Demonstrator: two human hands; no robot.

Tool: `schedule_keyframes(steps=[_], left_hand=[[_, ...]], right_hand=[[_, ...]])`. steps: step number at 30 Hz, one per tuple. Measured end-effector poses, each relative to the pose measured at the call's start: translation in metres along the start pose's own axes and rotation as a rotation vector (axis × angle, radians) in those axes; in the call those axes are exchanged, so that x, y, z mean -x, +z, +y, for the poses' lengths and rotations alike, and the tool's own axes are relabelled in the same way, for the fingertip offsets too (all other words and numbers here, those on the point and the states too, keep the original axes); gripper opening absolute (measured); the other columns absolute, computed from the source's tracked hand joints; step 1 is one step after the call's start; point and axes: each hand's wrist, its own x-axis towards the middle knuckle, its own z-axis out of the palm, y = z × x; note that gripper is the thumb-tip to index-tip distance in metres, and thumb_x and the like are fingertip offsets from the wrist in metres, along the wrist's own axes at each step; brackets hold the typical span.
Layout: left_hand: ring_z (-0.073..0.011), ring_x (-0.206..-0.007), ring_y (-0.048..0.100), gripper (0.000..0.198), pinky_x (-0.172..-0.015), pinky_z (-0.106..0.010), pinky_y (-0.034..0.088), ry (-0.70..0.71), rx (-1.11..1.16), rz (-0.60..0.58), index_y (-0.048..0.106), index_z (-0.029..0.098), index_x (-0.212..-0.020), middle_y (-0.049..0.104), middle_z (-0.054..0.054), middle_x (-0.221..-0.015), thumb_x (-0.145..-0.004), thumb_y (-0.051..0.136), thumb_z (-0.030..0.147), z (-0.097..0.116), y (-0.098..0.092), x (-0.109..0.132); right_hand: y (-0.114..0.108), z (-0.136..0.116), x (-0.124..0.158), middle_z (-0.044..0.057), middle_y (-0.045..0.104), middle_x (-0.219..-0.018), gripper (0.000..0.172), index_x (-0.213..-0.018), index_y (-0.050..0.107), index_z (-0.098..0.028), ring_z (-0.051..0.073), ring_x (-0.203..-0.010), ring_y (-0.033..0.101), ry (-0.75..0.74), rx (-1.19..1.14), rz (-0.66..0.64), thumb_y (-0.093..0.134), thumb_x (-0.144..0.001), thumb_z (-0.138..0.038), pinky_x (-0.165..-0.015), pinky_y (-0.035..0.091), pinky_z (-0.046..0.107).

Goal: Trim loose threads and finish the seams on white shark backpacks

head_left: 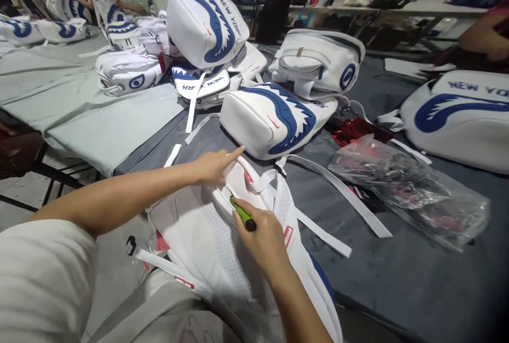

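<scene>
A white backpack (199, 231) lies across my lap and the table edge, its straps and perforated back panel facing up. My left hand (212, 168) is at its top end, index finger stretched out and the other fingers curled at the fabric by the top loop (248, 173). Closed in my right hand (258, 231) is a small green-and-black handheld tool (242, 213); its tip points at the seam near the top of the bag. I cannot make out the tool's exact kind. Red labels (288, 236) show on the straps.
Just beyond stands a white-and-blue backpack (254, 125); several more are piled behind it. A clear plastic bag (417, 189) and loose straps (342, 189) lie to the right on the dark table cover (369, 279). People work at the far left and right.
</scene>
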Motion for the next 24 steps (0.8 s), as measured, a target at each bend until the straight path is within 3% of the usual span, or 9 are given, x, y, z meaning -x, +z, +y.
schedule_keyframes(steps=[4, 11, 15, 24], left_hand=[[-0.0269, -0.109, 0.064, 0.113, -0.087, -0.031, 0.049, -0.048, 0.061, -0.096, -0.012, 0.019, -0.157, 0.069, -0.009, -0.113, -0.082, 0.070, 0.040, -0.007, -0.003, -0.011], [-0.0282, -0.104, 0.066, 0.108, -0.079, -0.033, 0.050, -0.052, 0.075, -0.096, -0.011, 0.020, -0.157, 0.069, -0.010, -0.115, -0.083, 0.067, 0.032, -0.001, -0.004, -0.013], [-0.0276, -0.107, 0.065, 0.107, -0.081, -0.033, 0.051, -0.057, 0.091, -0.104, -0.009, 0.021, -0.158, 0.067, -0.011, -0.119, -0.083, 0.067, 0.030, 0.000, -0.002, -0.015], [-0.0303, -0.108, 0.064, 0.102, -0.085, -0.037, 0.053, -0.038, 0.096, -0.067, -0.001, 0.017, -0.158, 0.064, -0.016, -0.122, -0.083, 0.067, 0.027, 0.001, 0.002, -0.018]], right_hand=[[0.006, 0.004, 0.000, 0.004, 0.078, -0.100, 0.025, -0.112, 0.069, -0.021, 0.022, -0.077, 0.073, -0.023, -0.013, 0.067, 0.054, -0.093, -0.024, -0.072, 0.051, 0.036], [0.021, -0.006, -0.012, 0.006, 0.078, -0.100, 0.023, -0.111, 0.069, -0.018, 0.022, -0.083, 0.073, -0.041, -0.020, 0.136, 0.055, -0.093, -0.024, -0.074, 0.050, 0.037], [0.024, -0.020, -0.014, 0.008, 0.078, -0.090, 0.024, -0.108, 0.071, -0.015, 0.022, -0.072, 0.071, 0.050, 0.110, 0.176, 0.054, -0.092, -0.020, -0.073, 0.049, 0.037], [0.030, -0.031, -0.014, 0.008, 0.078, -0.089, 0.023, -0.106, 0.071, -0.015, 0.021, -0.074, 0.071, 0.106, 0.144, 0.192, 0.054, -0.092, -0.020, -0.073, 0.049, 0.035]])
